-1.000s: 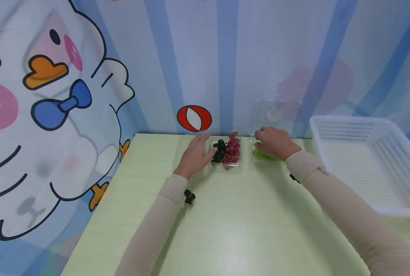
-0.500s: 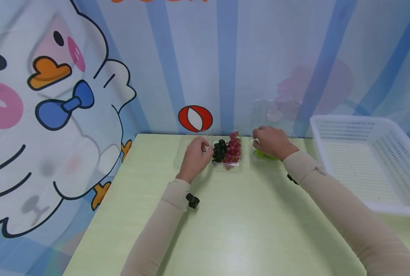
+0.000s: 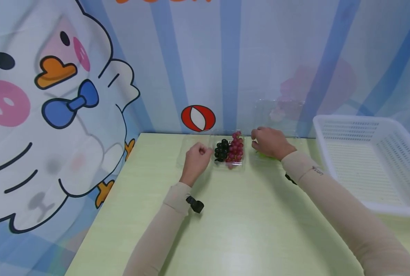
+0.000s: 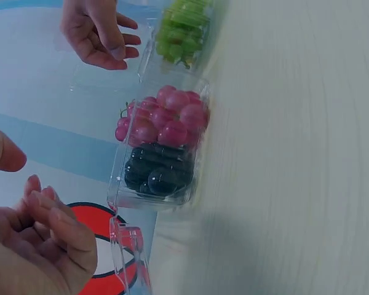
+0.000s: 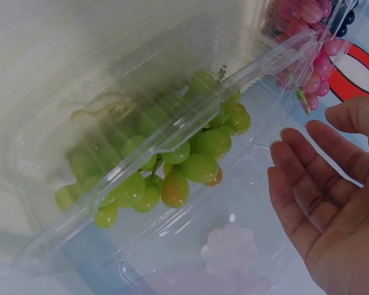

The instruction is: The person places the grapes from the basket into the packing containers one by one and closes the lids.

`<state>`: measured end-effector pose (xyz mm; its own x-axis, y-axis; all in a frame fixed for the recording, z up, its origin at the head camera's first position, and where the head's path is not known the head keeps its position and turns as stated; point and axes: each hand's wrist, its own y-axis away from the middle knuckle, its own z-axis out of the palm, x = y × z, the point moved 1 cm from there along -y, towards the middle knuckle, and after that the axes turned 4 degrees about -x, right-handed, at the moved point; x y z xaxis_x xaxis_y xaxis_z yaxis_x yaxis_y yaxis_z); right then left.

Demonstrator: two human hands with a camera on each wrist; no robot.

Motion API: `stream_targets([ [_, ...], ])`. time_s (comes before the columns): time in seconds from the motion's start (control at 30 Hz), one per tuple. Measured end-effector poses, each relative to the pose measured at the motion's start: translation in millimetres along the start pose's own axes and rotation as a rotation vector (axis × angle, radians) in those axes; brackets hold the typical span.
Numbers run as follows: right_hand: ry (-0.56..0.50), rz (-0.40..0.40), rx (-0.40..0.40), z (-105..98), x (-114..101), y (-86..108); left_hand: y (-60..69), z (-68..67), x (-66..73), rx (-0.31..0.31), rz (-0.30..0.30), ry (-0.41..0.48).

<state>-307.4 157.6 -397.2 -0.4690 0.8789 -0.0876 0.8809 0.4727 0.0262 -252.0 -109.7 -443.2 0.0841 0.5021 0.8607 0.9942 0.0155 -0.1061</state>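
In the head view, my left hand hovers just left of a clear plastic box holding black grapes and red grapes. Its fingers are loosely bent, with the thumb apart, and nothing is in them, as the left wrist view confirms. My right hand hovers over a second clear box with green grapes, which it largely hides from the head camera. Seen from the right wrist, that hand's relaxed fingers are empty and apart from the fruit. Both box lids stand open: one lies left, the other leans upright behind.
A white plastic basket stands at the right of the pale table. Behind the table hangs a blue striped backdrop with a cartoon bird printed on the left.
My left hand has drawn back from over the opened lid, toward me and slightly right, and its fingers have bent. My right hand has shifted a little left over the green grapes.
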Motion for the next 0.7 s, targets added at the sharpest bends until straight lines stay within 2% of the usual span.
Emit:
stream_targets([
  [0.33, -0.003, -0.023, 0.029, 6.0, -0.9, -4.9, 3.0, 1.3, -9.9, -0.114, -0.190, 0.271],
  [0.47, -0.017, -0.013, 0.040, 9.2, -1.9, -8.3, 5.6, 0.1, -13.5, -0.136, -0.250, 0.313],
  [0.7, -0.047, -0.006, 0.051, 11.7, -5.8, -11.6, 12.3, -3.0, -20.6, -0.169, -0.307, 0.357],
])
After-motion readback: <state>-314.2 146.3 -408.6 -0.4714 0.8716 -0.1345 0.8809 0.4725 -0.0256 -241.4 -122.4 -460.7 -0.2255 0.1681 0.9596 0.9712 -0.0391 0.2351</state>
